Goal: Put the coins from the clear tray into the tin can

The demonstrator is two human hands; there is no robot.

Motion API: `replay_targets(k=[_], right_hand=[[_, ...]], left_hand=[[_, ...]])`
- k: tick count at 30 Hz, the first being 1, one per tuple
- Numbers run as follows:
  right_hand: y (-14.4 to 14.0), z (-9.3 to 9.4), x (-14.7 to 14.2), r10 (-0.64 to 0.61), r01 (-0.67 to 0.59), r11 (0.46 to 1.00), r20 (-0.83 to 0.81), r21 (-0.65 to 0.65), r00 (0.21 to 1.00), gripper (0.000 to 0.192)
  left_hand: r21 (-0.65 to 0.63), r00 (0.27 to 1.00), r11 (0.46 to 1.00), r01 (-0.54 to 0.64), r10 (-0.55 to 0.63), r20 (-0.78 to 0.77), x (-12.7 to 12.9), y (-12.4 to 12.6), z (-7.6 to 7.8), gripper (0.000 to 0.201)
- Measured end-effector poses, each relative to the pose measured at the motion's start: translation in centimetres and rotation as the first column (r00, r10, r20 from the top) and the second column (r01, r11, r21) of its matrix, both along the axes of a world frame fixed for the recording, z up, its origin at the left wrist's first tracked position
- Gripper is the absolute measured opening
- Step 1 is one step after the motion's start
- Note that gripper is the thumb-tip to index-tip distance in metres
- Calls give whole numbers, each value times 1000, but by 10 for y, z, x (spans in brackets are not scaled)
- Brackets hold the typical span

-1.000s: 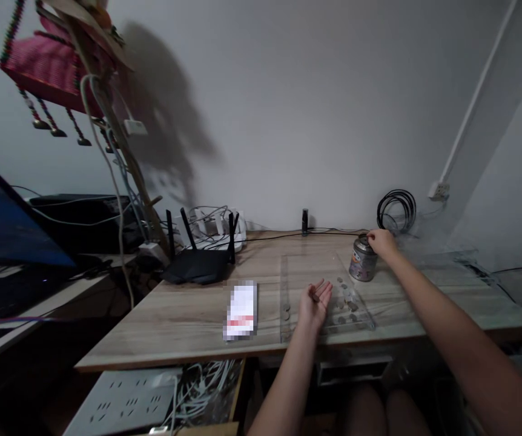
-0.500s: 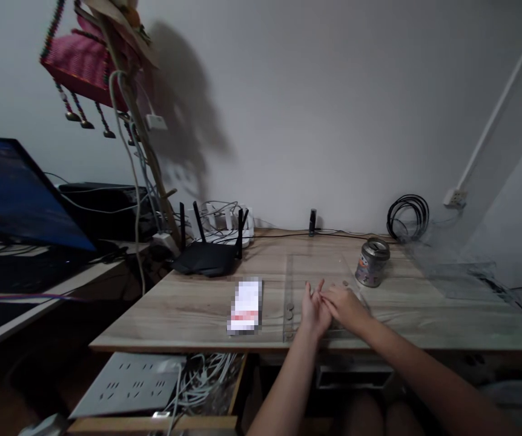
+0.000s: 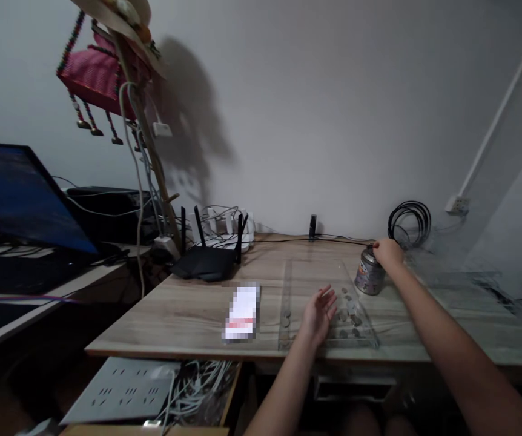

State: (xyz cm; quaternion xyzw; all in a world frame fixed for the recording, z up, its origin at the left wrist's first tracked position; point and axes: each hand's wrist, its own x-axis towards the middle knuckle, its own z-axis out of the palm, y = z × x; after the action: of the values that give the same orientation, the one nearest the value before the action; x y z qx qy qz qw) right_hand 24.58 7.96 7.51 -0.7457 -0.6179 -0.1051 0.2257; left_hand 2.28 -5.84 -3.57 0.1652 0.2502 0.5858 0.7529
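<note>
right hand [image 3: 387, 252] atop tin can [image 3: 369, 272]; coins [image 3: 348, 316] beside left hand [image 3: 319, 312]

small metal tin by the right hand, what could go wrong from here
The small printed metal tin stands on the wooden desk beside the clear plastic sheet, and the right hand meets it only at the top, so a nudge might tip it. Loose round coins lie on the sheet next to the open left hand; a sweep could scatter them off the near edge.
</note>
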Motion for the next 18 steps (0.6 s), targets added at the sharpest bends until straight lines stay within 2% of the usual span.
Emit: replay_targets(k=[2, 4, 6, 7, 8, 10, 12, 13, 16, 18], right_hand=[[-12, -7, -2, 23, -20, 994, -20, 110, 1000, 26], [-29, -25, -1, 124, -107, 940, -35, 323, 992, 32], [-49, -56, -1, 289, -245, 840, -16, 484, 957, 34], [-57, -74, -2, 372, -322, 805, 0, 499, 928, 35], [-64, -91, -4, 439, -386, 783, 7, 488, 899, 35], [-71, -121, -9, 504, -462, 774, 20, 434, 863, 36], [-72, -137, -14, 494, -469, 801, 32, 373, 869, 37], [-72, -140, -15, 482, -466, 818, 40, 338, 875, 37], [-69, -140, -16, 465, -457, 855, 29, 245, 885, 37], [-69, -137, -15, 460, -448, 867, -6, 218, 888, 36]], left_hand=[[36, 995, 999, -10, 14, -97, 0, -2, -3, 30], [103, 958, 994, -25, 53, -281, -1, -3, -5, 33], [197, 837, 979, 48, 68, -543, -1, 0, -5, 33], [243, 733, 963, 117, 81, -675, 1, 4, -3, 32], [272, 607, 938, 214, 91, -790, 4, 9, 0, 30], [330, 358, 875, 355, 199, -912, 15, 24, 5, 27], [330, 178, 828, 453, 278, -944, 30, 42, 9, 26], [325, 131, 822, 468, 299, -945, 37, 51, 10, 25], [226, 40, 841, 492, 238, -970, 53, 73, 8, 19], [162, 2, 848, 505, 187, -982, 54, 83, 6, 20]])
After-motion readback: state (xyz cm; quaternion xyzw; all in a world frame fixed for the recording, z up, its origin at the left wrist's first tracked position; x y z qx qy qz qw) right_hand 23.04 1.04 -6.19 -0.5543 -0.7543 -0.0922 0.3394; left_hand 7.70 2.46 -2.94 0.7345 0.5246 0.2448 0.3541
